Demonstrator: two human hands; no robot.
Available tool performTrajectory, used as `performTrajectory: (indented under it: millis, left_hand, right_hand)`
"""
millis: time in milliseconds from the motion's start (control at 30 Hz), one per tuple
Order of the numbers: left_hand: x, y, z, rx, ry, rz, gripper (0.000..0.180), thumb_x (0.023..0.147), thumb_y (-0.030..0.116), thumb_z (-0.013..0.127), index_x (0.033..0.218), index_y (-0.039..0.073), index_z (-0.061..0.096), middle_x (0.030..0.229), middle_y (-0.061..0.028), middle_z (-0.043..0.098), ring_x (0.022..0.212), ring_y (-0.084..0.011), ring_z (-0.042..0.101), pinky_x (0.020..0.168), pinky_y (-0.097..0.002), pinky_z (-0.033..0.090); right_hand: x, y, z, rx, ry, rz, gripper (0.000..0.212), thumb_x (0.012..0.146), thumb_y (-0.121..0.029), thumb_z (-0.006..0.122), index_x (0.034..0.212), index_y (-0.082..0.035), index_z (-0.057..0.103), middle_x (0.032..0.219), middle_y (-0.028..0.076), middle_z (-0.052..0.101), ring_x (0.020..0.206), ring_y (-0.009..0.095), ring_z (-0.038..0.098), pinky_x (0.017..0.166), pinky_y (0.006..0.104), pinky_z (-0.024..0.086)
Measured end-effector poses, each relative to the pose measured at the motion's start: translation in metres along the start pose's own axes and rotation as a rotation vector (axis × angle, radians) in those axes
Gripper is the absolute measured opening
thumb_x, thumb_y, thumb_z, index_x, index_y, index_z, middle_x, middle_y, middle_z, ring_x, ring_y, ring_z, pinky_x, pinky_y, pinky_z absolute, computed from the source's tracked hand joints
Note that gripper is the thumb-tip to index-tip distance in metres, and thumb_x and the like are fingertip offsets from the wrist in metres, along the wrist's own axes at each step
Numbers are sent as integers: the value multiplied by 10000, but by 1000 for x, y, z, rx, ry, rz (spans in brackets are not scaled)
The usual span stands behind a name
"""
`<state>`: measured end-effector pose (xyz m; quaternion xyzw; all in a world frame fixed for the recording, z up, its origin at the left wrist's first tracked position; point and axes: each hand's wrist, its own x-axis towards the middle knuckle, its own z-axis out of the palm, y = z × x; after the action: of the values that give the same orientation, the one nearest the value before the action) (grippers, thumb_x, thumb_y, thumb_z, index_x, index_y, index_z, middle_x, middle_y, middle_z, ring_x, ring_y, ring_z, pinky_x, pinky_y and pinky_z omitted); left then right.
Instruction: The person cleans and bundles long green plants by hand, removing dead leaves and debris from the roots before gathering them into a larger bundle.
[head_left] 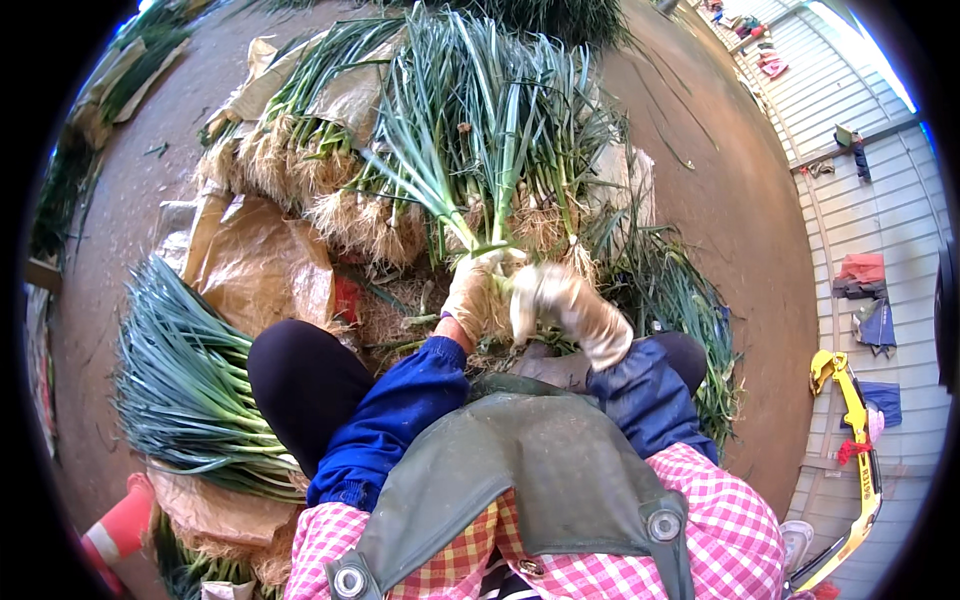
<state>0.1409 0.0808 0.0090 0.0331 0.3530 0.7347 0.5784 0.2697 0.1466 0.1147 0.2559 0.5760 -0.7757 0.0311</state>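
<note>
My left hand (478,292), in a pale, soiled glove, is closed around a few long green onions (458,222). Their leaves fan out away from me, and their lower ends are partly hidden by my gloves. Right beside it, my right hand (565,305), gloved too, is smeared by motion; its fingers look bent but what they hold, if anything, cannot be made out. Just beyond both hands lies a heap of untrimmed green onions (480,90) with straw-coloured roots (375,225) toward me.
A stack of green onions (190,370) lies to my left, near a tan plastic sack (265,260) and an orange cone (120,520). Stripped leaves (690,320) pile up at my right. Further right, a yellow jointed metal arm (860,440) stands by a corrugated wall (860,220).
</note>
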Motion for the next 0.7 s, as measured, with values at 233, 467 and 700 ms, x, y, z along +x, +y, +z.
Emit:
performTrajectory:
  millis: [233,467,700]
  left_hand:
    - [12,-7,-19,0,86,47,161,869,141,636,917,-13,637,802,-83,643,629,-180,616,555,-283,497]
    - [18,-20,-20,97,190,57,140,876,171,653,920,45,611,722,-27,596,583,-146,577,506,-283,487]
    - [23,-17,-22,-48,286,99,156,855,170,659,926,45,599,761,-99,664,562,-171,594,508,-295,514]
  right_hand:
    - [40,39,-54,-297,385,5,226,949,-240,509,1004,-53,623,803,17,633,673,121,609,570,257,486]
    - [66,65,-34,-1030,228,14,303,906,-316,563,913,-15,603,757,129,620,721,233,647,585,338,495]
    - [56,100,-39,-347,-178,56,55,875,-121,550,861,-78,581,814,41,635,679,160,608,597,302,513]
